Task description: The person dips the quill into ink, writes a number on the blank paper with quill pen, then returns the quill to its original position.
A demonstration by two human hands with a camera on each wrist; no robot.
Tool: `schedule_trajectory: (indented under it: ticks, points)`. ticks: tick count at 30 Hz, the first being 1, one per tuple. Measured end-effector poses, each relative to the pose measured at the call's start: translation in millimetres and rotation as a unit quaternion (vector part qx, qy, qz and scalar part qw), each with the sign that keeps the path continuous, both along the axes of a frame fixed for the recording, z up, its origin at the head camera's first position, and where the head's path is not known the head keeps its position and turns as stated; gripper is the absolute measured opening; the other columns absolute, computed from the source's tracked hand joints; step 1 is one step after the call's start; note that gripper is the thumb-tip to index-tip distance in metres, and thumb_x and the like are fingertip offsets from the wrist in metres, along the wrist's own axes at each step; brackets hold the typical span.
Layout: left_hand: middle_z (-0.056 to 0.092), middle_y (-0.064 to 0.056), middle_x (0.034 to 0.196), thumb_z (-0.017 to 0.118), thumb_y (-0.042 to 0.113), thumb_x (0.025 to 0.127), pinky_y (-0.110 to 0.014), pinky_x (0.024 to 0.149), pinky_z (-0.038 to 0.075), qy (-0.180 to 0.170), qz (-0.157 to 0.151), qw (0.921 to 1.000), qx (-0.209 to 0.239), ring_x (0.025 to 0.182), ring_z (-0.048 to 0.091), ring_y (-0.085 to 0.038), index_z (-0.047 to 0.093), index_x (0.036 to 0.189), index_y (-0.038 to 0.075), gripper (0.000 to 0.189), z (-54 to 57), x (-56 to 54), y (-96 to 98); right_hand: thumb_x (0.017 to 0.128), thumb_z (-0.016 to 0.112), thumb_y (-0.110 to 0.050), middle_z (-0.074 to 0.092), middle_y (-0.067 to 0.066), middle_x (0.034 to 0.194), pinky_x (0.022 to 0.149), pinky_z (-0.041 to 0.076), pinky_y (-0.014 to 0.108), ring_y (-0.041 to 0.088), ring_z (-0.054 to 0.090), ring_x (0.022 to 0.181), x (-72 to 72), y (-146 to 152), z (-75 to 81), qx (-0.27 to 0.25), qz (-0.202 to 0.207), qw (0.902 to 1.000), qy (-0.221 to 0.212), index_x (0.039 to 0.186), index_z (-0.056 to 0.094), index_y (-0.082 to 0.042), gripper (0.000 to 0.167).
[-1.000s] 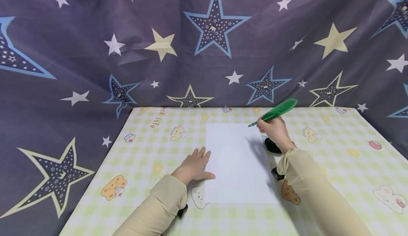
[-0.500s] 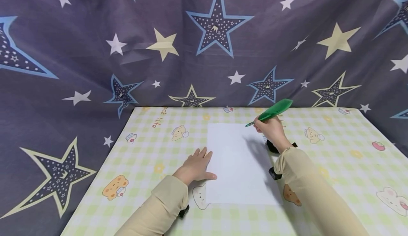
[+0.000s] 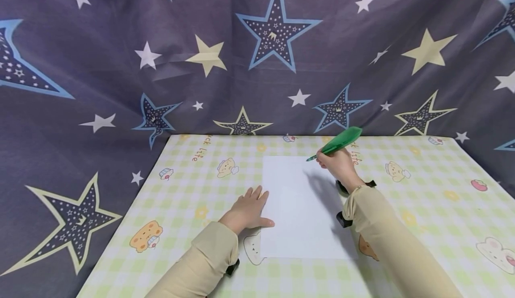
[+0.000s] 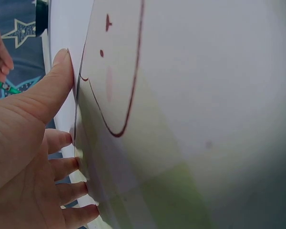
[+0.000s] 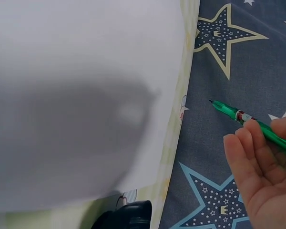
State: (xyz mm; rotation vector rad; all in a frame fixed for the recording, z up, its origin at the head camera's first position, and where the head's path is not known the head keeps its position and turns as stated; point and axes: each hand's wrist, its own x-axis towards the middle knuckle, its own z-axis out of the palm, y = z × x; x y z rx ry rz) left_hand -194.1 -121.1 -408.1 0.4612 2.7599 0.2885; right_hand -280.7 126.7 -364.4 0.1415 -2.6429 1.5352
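A white sheet of paper [image 3: 289, 217] lies on the checked cloth in the head view, with no marks showing on it. My left hand [image 3: 248, 208] rests at its left edge, fingers spread and thumb on the sheet; the left wrist view shows that thumb [image 4: 62, 83] along the paper's edge. My right hand [image 3: 339, 166] pinches a green feather pen [image 3: 339, 141] over the upper right part of the sheet. In the right wrist view the pen's dark tip stands apart from the paper, and the pen [image 5: 274, 136] slants between thumb and fingers.
The table has a green and white checked cloth [image 3: 193, 253] printed with cartoon animals. Behind it hangs a dark curtain [image 3: 257, 87] with stars. Dark wrist gear [image 3: 344, 219] sits under the right wrist, and a black piece [image 3: 232, 267] shows under the left sleeve.
My right hand has moved a little to the left with the pen, over the upper part of the paper. My left hand has stayed in place on the sheet's edge.
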Motion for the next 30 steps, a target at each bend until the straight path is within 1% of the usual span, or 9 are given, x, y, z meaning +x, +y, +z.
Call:
schedule_trajectory:
  ticks: [3,5,7,12,16,22,28,30]
  points:
    - [0.017,-0.017,0.15,0.064,0.05,0.081,-0.051,0.106,0.02,0.001,-0.002,1.0,-0.002,0.135,0.014,-0.037,0.028,0.145,0.006,0.085,-0.9,-0.3,-0.3,0.09,0.056,-0.014,0.066,0.019,0.085,0.072,0.053,0.038,0.033,0.064,0.08,-0.1,-1,-1.4,-0.002,0.003,1.0,-0.006,0.098,0.064,0.004,0.021]
    - [0.017,-0.017,0.15,0.063,0.051,0.081,-0.05,0.106,0.021,0.002,-0.004,1.0,-0.004,0.135,0.015,-0.037,0.028,0.145,0.005,0.086,-0.8,-0.5,0.3,0.091,0.056,-0.015,0.066,0.02,0.087,0.073,0.053,0.039,0.033,0.063,0.081,0.0,-1,-2.4,-0.002,0.004,0.9999,-0.011,0.099,0.064,0.004,0.022]
    - [0.017,-0.017,0.15,0.063,0.051,0.081,-0.05,0.106,0.021,0.002,-0.006,1.0,-0.005,0.135,0.015,-0.037,0.028,0.145,0.005,0.086,-0.8,-0.5,0.7,0.091,0.056,-0.015,0.066,0.018,0.086,0.071,0.053,0.036,0.031,0.064,0.08,0.1,-1,-3.4,0.003,0.002,0.9999,-0.013,0.099,0.064,0.003,0.022]
    - [0.017,-0.017,0.15,0.064,0.05,0.081,-0.051,0.106,0.02,-0.001,-0.002,1.0,-0.002,0.135,0.014,-0.037,0.028,0.145,0.005,0.085,0.5,0.0,0.4,0.089,0.057,-0.014,0.067,0.014,0.08,0.066,0.051,0.028,0.022,0.064,0.071,-0.6,-4,-4.8,0.014,-0.002,0.9999,0.0,0.096,0.066,0.002,0.021]
    - [0.017,-0.017,0.15,0.063,0.05,0.081,-0.051,0.106,0.019,-0.003,-0.001,1.0,0.001,0.135,0.014,-0.037,0.028,0.145,0.005,0.085,1.1,0.4,0.2,0.089,0.057,-0.014,0.067,0.014,0.08,0.065,0.051,0.026,0.017,0.063,0.068,-1.7,-7,-6.4,0.018,-0.002,0.9998,0.002,0.095,0.066,0.002,0.019]
    - [0.017,-0.017,0.15,0.064,0.05,0.081,-0.051,0.106,0.019,-0.003,-0.002,1.0,0.006,0.135,0.014,-0.037,0.028,0.145,0.005,0.085,1.1,0.6,-0.3,0.089,0.057,-0.015,0.067,0.015,0.081,0.065,0.05,0.028,0.017,0.062,0.068,-2.6,-8,-8.7,0.024,0.001,0.9997,-0.005,0.095,0.066,0.002,0.02]
    - [0.017,-0.017,0.15,0.064,0.05,0.081,-0.051,0.106,0.02,-0.001,-0.004,1.0,0.003,0.135,0.014,-0.037,0.028,0.145,0.005,0.085,1.1,0.6,-0.1,0.09,0.057,-0.016,0.066,0.017,0.084,0.067,0.049,0.029,0.02,0.062,0.071,-2.5,-10,-11.3,0.019,0.004,0.9996,-0.022,0.097,0.066,0.003,0.022]
    - [0.017,-0.018,0.15,0.063,0.05,0.081,-0.051,0.105,0.02,-0.001,-0.004,1.0,0.002,0.135,0.014,-0.037,0.028,0.145,0.005,0.085,1.0,0.5,0.0,0.09,0.057,-0.016,0.066,0.016,0.082,0.067,0.049,0.028,0.02,0.062,0.07,-3.0,-10,-12.9,0.024,0.005,0.9995,-0.021,0.096,0.066,0.003,0.022]
